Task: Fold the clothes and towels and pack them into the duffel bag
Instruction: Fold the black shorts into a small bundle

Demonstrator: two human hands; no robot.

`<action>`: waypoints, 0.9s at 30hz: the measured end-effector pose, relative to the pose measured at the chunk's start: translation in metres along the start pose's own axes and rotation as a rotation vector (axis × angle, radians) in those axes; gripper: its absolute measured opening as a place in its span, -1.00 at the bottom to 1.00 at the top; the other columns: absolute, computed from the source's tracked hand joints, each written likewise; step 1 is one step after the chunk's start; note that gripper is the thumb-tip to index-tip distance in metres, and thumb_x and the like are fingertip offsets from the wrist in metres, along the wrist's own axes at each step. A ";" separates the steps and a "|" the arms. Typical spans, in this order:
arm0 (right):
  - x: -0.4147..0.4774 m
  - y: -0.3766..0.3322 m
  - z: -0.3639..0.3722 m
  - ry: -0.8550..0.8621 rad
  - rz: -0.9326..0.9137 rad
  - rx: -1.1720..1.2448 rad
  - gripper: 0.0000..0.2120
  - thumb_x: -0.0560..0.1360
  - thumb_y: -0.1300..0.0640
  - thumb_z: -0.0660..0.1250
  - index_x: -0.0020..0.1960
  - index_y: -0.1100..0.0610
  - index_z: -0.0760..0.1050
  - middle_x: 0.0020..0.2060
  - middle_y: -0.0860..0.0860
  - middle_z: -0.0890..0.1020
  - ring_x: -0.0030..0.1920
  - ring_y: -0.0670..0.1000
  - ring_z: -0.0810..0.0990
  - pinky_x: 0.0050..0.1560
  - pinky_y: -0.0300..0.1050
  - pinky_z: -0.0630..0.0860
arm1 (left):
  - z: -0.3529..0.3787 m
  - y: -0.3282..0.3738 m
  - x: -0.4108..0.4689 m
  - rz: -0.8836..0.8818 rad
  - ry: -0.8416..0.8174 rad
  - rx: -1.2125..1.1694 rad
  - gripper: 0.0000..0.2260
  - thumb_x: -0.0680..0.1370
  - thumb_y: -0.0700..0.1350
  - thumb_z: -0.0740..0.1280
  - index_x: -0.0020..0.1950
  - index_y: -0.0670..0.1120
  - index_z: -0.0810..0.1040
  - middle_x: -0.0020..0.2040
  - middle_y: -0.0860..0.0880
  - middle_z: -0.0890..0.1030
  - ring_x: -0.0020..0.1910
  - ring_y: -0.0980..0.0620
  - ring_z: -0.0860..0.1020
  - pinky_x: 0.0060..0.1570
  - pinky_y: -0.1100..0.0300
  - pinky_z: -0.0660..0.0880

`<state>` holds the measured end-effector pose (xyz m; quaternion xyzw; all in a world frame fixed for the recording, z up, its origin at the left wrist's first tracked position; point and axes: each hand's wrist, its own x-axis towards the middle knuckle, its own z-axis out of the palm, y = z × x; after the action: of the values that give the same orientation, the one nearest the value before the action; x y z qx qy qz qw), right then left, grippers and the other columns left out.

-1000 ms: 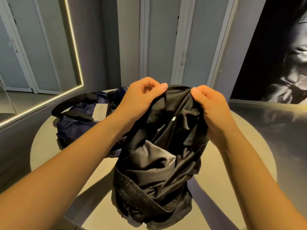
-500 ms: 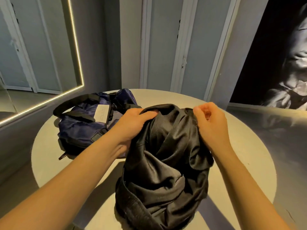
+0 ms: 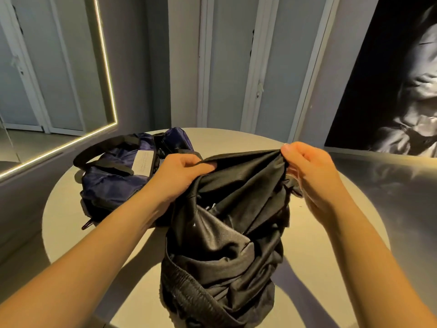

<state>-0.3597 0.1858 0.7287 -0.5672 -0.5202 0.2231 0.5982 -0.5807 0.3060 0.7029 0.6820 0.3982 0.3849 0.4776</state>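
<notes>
The round table [image 3: 236, 140] carries everything seen of the task. The black garment [image 3: 227, 245] is held up over the six o'clock side of the table, its lower part heaped on the surface with an elastic waistband [image 3: 189, 287] at the bottom. It is crumpled and not yet folded. The navy duffel bag [image 3: 113, 183] lies at about ten o'clock on the table, just beside the garment. Whether anything is packed inside cannot be told, and no towels are seen. The task is therefore judged to be at an early stage: this piece has yet to be folded and packed.

The garment's top edge is pinched by the left hand [image 3: 179, 171] at its eleven o'clock corner and by the right hand [image 3: 309, 171] at its one o'clock corner.

Compared with half a second ago, the hands are drawn farther apart and the edge between them is stretched taut rather than bunched. The bag is unmoved.
</notes>
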 end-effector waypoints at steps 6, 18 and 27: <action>0.011 -0.003 0.018 0.150 0.121 -0.018 -0.65 0.70 -0.06 0.17 -0.18 0.11 0.43 -0.29 0.05 0.47 -0.28 -0.03 0.40 -0.17 -0.10 0.38 | 0.019 -0.010 -0.019 0.405 0.301 0.116 -0.90 0.53 -0.07 0.50 -0.04 -0.02 0.62 -0.16 0.07 0.63 -0.17 0.14 0.58 -0.12 0.31 0.51; 0.010 -0.007 0.010 -0.048 0.196 0.307 -0.59 0.68 -0.04 0.22 -0.31 0.07 0.50 -0.41 -0.03 0.52 -0.38 -0.07 0.51 -0.30 -0.18 0.53 | 0.046 0.001 -0.018 0.387 -0.057 0.058 -0.94 0.54 -0.09 0.49 0.00 0.02 0.69 -0.05 0.11 0.67 -0.08 0.19 0.61 -0.08 0.32 0.51; 0.017 0.009 -0.002 0.120 0.086 -0.103 -0.68 0.67 0.00 0.25 -0.23 0.09 0.50 -0.33 -0.03 0.53 -0.32 -0.08 0.49 -0.23 -0.17 0.49 | 0.045 0.011 -0.014 0.250 -0.106 -0.102 -0.86 0.62 -0.10 0.38 -0.03 -0.13 0.69 -0.14 -0.08 0.72 -0.09 -0.05 0.68 0.00 0.06 0.61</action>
<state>-0.3490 0.2016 0.7269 -0.6313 -0.4694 0.1873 0.5882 -0.5437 0.2751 0.7000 0.7204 0.2643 0.4245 0.4806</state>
